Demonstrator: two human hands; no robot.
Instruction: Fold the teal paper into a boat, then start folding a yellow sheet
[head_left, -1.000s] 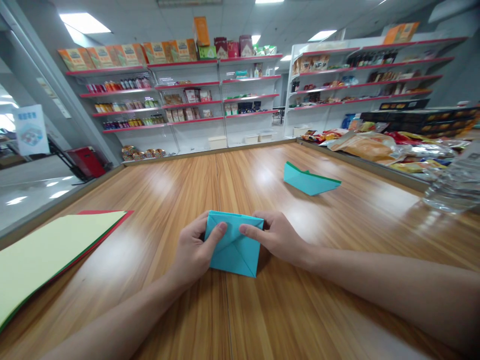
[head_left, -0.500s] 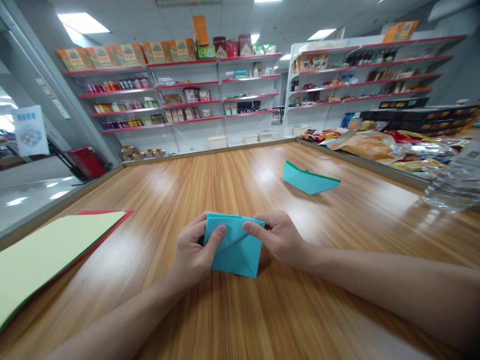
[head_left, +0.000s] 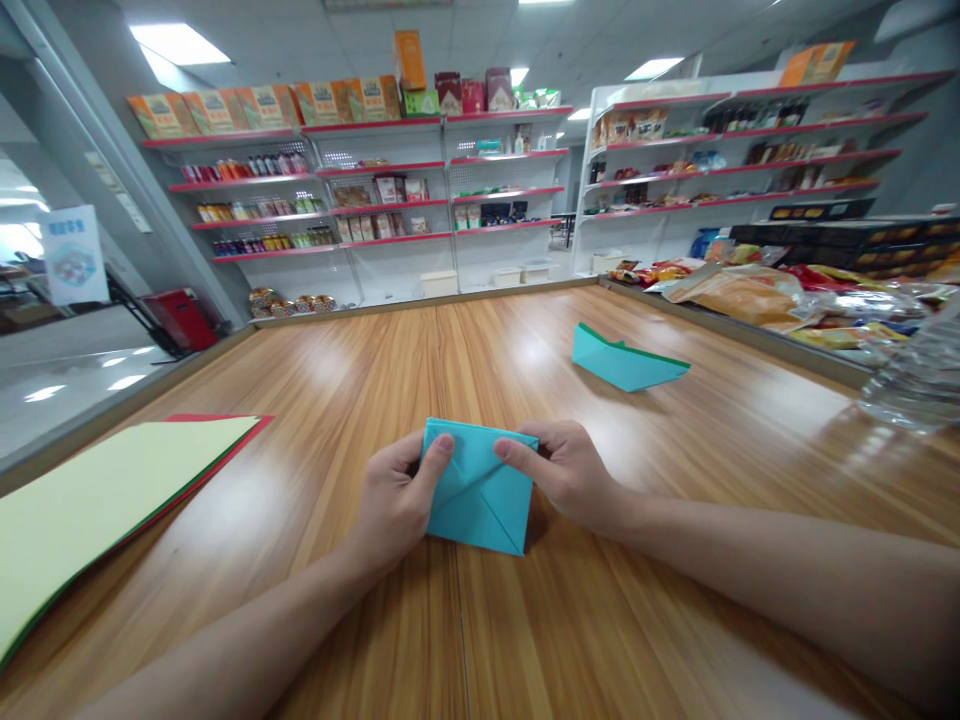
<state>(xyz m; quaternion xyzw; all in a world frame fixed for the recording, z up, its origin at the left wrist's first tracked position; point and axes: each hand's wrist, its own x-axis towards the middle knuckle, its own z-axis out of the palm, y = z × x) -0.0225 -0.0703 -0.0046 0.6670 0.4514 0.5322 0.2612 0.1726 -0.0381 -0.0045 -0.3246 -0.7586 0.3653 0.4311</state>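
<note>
A folded teal paper [head_left: 480,490] with diagonal creases stands on its lower point on the wooden table [head_left: 600,620]. My left hand [head_left: 394,500] pinches its upper left corner, thumb on the front face. My right hand [head_left: 566,472] pinches the upper right corner the same way. Both hands' fingers are closed around the paper's top edge. A second folded teal paper shape [head_left: 626,362] lies farther off on the table to the right, untouched.
A stack of coloured paper sheets [head_left: 97,500], pale yellow on top, lies at the left. Snack bags [head_left: 739,290] and a clear plastic bottle [head_left: 919,375] line the right edge. Store shelves [head_left: 390,190] with goods stand behind the table.
Both hands have kept hold of the teal paper and tipped its top edge up slightly. The view has shifted a little; nothing else moved.
</note>
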